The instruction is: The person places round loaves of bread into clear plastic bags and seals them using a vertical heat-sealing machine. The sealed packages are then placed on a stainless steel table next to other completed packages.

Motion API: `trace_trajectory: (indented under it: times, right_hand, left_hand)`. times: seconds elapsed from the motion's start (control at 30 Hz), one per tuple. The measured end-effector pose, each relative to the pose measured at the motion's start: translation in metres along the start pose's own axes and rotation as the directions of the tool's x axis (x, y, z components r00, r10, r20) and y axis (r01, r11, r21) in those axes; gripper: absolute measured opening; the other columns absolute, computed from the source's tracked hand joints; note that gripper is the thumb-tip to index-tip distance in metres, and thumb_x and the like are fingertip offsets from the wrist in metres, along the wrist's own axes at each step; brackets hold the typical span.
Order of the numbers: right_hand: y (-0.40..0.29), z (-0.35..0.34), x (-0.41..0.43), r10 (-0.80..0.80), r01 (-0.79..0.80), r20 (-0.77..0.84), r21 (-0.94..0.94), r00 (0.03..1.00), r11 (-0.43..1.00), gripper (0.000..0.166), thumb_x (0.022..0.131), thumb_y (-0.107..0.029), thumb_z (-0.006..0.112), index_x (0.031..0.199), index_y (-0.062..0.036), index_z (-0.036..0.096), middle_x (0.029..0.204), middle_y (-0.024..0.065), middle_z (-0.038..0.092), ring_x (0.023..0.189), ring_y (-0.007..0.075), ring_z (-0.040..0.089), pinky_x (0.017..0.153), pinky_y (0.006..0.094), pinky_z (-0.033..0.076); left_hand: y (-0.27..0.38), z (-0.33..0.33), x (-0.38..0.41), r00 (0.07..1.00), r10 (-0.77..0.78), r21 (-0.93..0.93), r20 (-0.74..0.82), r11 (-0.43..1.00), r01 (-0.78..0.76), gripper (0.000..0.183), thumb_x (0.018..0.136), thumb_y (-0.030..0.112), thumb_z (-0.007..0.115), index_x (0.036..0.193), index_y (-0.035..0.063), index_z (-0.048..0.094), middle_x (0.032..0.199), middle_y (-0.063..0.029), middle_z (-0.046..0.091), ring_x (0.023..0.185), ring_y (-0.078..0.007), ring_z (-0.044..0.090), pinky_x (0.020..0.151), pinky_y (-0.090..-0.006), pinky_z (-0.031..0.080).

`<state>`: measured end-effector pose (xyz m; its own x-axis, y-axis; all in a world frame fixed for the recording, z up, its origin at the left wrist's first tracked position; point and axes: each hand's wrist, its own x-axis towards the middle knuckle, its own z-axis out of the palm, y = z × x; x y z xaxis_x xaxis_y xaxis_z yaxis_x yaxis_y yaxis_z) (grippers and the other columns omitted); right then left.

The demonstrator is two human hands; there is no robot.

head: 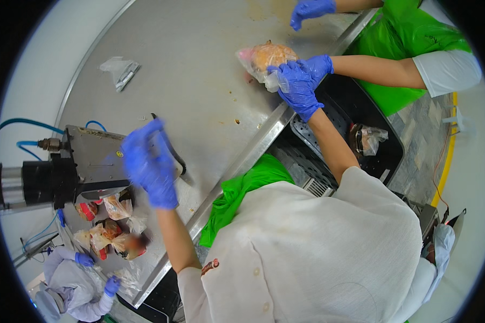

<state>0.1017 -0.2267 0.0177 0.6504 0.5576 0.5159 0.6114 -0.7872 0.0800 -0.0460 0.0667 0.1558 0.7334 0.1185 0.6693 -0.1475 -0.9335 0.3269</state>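
My left hand (149, 161), in a blue glove and blurred, is beside a metal machine (99, 157) with air hoses. Its fingers look spread, and no held thing shows. A dark curved bar (171, 147) lies just right of it. My right hand (301, 89), gloved in blue, grips the gathered end of a clear plastic bag (270, 58) over the steel table (186, 80). Inside the bag is an orange-yellow food item, possibly meat, with a pink part. A co-worker's gloved hand (319, 68) is against my right hand, partly hidden by it.
Several bagged food items (105, 232) lie beyond the machine at lower left, near another worker (72, 278). An empty-looking plastic bag (119, 72) lies at upper left. Below the table's raised edge (242, 157), a black crate (382, 161) holds a bagged item (367, 139).
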Motion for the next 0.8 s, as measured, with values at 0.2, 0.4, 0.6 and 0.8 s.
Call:
trace_trajectory:
  times: [0.2,0.4,0.6,0.8]
  right_hand:
    - [-0.027,-0.079,0.070,-0.149,0.005,0.323,0.406,0.934,0.914,0.032,0.068,-0.027,0.057,0.092,-0.0059,0.055,0.087,0.0124,0.054,0.084,0.0303,0.051,0.071,0.0380,0.040]
    - [-0.077,-0.036,0.134,-0.488,0.108,0.065,0.942,0.870,0.318,0.044,0.065,-0.025,0.063,0.104,-0.0090,0.052,0.098,0.0152,0.054,0.091,0.0308,0.053,0.076,0.0361,0.043]
    - [-0.096,-0.044,0.142,-0.100,-0.229,0.246,0.961,0.964,0.158,0.048,0.069,-0.032,0.063,0.104,-0.0019,0.051,0.093,0.0115,0.055,0.094,0.0199,0.050,0.080,0.0306,0.040]
    - [-0.096,-0.018,0.098,-0.285,-0.351,0.587,0.735,0.758,0.579,0.053,0.073,-0.042,0.058,0.104,0.0000,0.051,0.094,0.0169,0.053,0.089,0.0294,0.050,0.078,0.0337,0.039]
  left_hand:
    - [0.021,0.096,-0.013,0.892,0.202,0.074,0.404,0.965,-0.252,0.059,0.062,0.031,0.070,0.110,0.0051,0.047,0.116,-0.0134,0.044,0.106,-0.0260,0.043,0.087,-0.0378,0.037]
    - [0.012,0.130,-0.032,0.799,-0.132,-0.610,0.586,0.578,0.543,0.045,0.067,0.035,0.068,0.094,-0.0005,0.059,0.080,-0.0119,0.060,0.076,-0.0212,0.056,0.071,-0.0323,0.043]
    - [-0.028,0.132,-0.062,0.668,-0.485,-0.506,0.565,0.436,0.744,0.030,0.077,0.020,0.059,0.097,-0.0027,0.057,0.092,-0.0087,0.059,0.081,-0.0160,0.054,0.071,-0.0307,0.043]
    - [-0.029,0.132,-0.054,0.526,-0.705,-0.747,0.476,-0.008,0.665,0.033,0.078,0.020,0.057,0.101,-0.0045,0.055,0.097,-0.0116,0.058,0.086,-0.0179,0.053,0.074,-0.0302,0.042]
